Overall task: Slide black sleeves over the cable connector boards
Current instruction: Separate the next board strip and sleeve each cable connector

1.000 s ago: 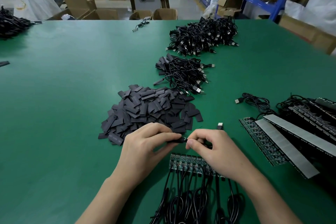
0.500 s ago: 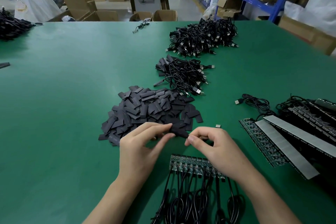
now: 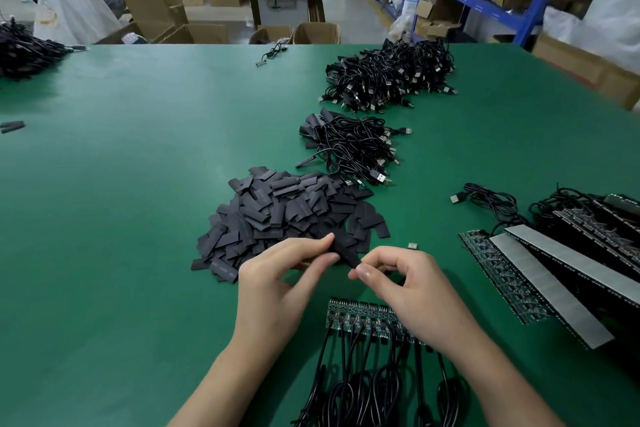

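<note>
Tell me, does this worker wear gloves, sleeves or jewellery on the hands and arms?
No. The left hand and right hand are bare: no gloves, rings or watch show. The left forearm and right forearm are uncovered down to the picture's edge, so no sleeve is in view.

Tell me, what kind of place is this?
Probably a factory workshop. A big green table holds piles of cables and a heap of black sleeves, and shelves with cardboard boxes stand behind.
</note>
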Tool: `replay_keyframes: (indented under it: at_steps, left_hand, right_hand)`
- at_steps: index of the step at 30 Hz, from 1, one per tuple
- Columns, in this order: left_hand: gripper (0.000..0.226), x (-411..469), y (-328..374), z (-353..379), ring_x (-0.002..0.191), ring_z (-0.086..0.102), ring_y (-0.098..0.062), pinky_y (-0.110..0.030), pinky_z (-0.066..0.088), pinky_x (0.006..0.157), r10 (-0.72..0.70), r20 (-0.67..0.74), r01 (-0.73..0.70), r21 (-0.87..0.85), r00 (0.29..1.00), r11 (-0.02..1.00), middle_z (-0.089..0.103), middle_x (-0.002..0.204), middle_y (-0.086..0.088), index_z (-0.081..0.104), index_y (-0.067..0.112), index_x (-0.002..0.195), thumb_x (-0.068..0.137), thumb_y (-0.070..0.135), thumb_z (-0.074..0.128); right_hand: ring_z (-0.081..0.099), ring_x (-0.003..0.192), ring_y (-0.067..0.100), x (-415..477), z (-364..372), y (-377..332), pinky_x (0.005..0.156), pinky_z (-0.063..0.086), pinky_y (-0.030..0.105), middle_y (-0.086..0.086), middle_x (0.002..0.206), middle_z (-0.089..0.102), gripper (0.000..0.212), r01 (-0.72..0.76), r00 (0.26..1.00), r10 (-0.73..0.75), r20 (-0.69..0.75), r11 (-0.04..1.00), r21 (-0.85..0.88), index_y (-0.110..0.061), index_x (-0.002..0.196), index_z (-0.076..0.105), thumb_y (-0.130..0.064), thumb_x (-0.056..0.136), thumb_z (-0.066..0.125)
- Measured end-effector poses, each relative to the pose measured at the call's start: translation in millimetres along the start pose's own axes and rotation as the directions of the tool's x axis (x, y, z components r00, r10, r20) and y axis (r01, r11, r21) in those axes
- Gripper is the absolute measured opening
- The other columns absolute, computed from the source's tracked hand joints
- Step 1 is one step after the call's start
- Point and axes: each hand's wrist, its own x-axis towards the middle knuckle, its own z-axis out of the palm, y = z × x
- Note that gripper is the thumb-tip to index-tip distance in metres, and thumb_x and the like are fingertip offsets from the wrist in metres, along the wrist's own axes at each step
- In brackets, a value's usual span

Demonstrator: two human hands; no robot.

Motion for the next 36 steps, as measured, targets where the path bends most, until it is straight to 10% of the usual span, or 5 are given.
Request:
replay_keyframes:
  at_steps: [10,17,21,29,36]
  left_hand:
    - [0.004,8,12,-2,0.08,0.078,-0.028,-0.022,0.058,0.071,-0.513,0.099,0.461,-0.604,0.853,0.65,0.076,0.08,-0.014,0.077,0.013,0.083,0.079,0.014,0.077]
    - [0.029,7,-1,-13,0.084,0.065,-0.003,-0.016,0.049,0.071,-0.301,0.246,0.286,0.093,0.921,0.954,0.072,0.094,0.017,0.069,0.034,0.116,0.091,0.049,0.071]
    - [0.056,6,-1,-20,0.097,0.057,0.004,-0.022,0.05,0.085,-0.279,0.519,0.006,0.466,0.808,0.885,0.057,0.107,0.024,0.067,0.042,0.12,0.085,0.082,0.047]
    - [0.052,6,4,-31,0.097,0.053,0.009,-0.015,0.044,0.08,-0.313,0.663,0.059,0.377,0.68,0.924,0.051,0.106,0.028,0.067,0.045,0.108,0.072,0.081,0.067]
    - [0.033,9,10,-32,0.076,0.068,-0.007,-0.028,0.056,0.075,-0.317,0.676,0.348,0.095,0.665,0.933,0.071,0.086,0.009,0.066,0.028,0.096,0.075,0.032,0.091]
  right_hand:
    - [0.048,0.117,-0.017,5,-22,15,0.103,0.032,0.018,-0.038,0.108,0.06,0.015,0.093,0.995,-0.098,0.003,0.934,-0.345,-0.05,0.102,0.066,-0.056,0.089,0.062]
    - [0.059,0.062,-0.001,5,-25,12,0.055,0.039,0.011,-0.013,0.076,0.069,0.018,0.102,0.96,-0.146,-0.24,0.977,-0.186,-0.033,0.079,0.067,-0.035,0.097,0.063]
    - [0.063,0.054,0.004,27,-34,-3,0.051,0.047,0.023,-0.007,0.062,0.067,0.021,0.07,0.923,-0.152,-0.353,0.97,-0.234,-0.031,0.079,0.066,-0.034,0.099,0.063]
    - [0.065,0.095,0.021,175,-76,-81,0.081,0.055,0.039,0.001,0.104,0.071,0.043,-0.044,0.951,-0.15,-0.271,0.802,-0.596,-0.018,0.118,0.07,-0.054,0.103,0.052]
    - [0.069,0.085,0.007,92,-32,-61,0.07,0.052,0.019,-0.013,0.09,0.073,0.015,0.066,0.997,-0.046,0.067,0.936,-0.346,-0.032,0.104,0.072,-0.041,0.1,0.061]
